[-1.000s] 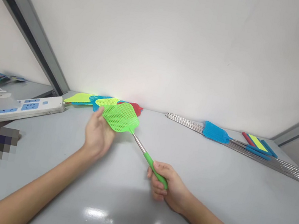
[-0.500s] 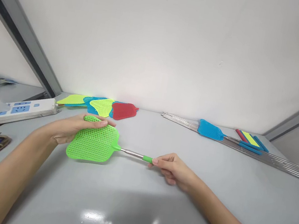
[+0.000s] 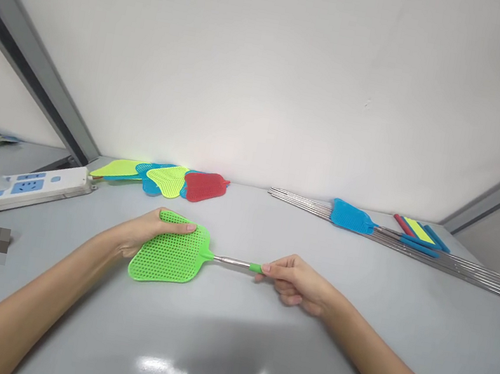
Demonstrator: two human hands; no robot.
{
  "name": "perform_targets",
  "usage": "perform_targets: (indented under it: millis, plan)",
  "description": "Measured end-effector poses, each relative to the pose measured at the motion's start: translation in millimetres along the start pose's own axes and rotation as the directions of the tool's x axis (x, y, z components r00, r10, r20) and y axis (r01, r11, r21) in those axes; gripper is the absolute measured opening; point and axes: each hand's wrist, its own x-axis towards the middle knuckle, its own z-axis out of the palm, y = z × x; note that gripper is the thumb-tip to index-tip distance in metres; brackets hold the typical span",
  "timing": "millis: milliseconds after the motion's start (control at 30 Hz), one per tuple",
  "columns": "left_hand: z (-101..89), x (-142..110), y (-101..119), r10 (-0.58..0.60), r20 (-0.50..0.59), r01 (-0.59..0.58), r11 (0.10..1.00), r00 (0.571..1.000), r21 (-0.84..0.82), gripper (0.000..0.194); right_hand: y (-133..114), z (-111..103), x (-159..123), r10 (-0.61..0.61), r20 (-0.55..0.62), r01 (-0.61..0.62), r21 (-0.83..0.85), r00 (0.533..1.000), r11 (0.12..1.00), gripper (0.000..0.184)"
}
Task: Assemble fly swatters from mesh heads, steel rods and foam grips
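A green fly swatter (image 3: 170, 253) with a short metal shaft lies nearly level over the grey table (image 3: 221, 349). My left hand (image 3: 144, 236) grips the far edge of its mesh head, thumb on top. My right hand (image 3: 294, 280) is closed round the green handle, of which only the tip shows beside my fingers. The shaft between head and handle looks short.
Loose swatter heads in yellow, blue and red (image 3: 169, 179) lie at the back left. At the back right are several long metal rods (image 3: 435, 258), a blue swatter head (image 3: 350, 217) and coloured handles (image 3: 420, 233). A white power strip (image 3: 12, 187) lies at the left.
The swatter has come down from a tilted pose to level near the table. My hands have drawn closer together and the shaft looks shorter. My left hand now grips the head's edge.
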Motion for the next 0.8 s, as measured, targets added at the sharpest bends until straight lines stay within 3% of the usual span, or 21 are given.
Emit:
perform_targets:
  millis: [300,800]
  plan:
    - [1.3,6.0,-10.7,-0.01,0.008,0.01,1.0,1.0,0.022,0.014,-1.0,-2.7,-1.6,0.038,0.002,-0.038,0.002,0.999,0.999,0.032]
    - [0.3,5.6,-9.2,-0.054,0.009,0.054,0.997,0.999,-0.057,0.013,1.2,-1.0,-1.4,0.013,-0.016,-0.014,-0.049,1.0,0.999,0.033]
